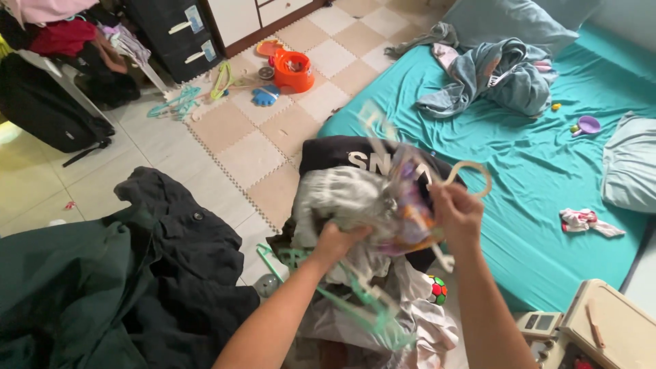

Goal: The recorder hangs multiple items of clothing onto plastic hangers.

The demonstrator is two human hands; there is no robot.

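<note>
My left hand [338, 240] grips a bunched grey and white garment [342, 195] with a purple and orange patterned part [410, 205]. My right hand [456, 215] holds the top of a pale plastic hanger [471, 172] that is tangled in that garment; the image is blurred there. Below my hands lies a heap of clothes with green hangers [355, 301] and a black printed garment [355, 154] at the corner of the teal bed [533, 205].
Dark green and black clothes [137, 273] lie at the left. An orange toy pot [294, 70], loose hangers [181, 102] and a black suitcase [48, 109] sit on the floor. On the bed are crumpled blue clothes [499, 75], a pillow, small toys. A colourful ball [437, 289].
</note>
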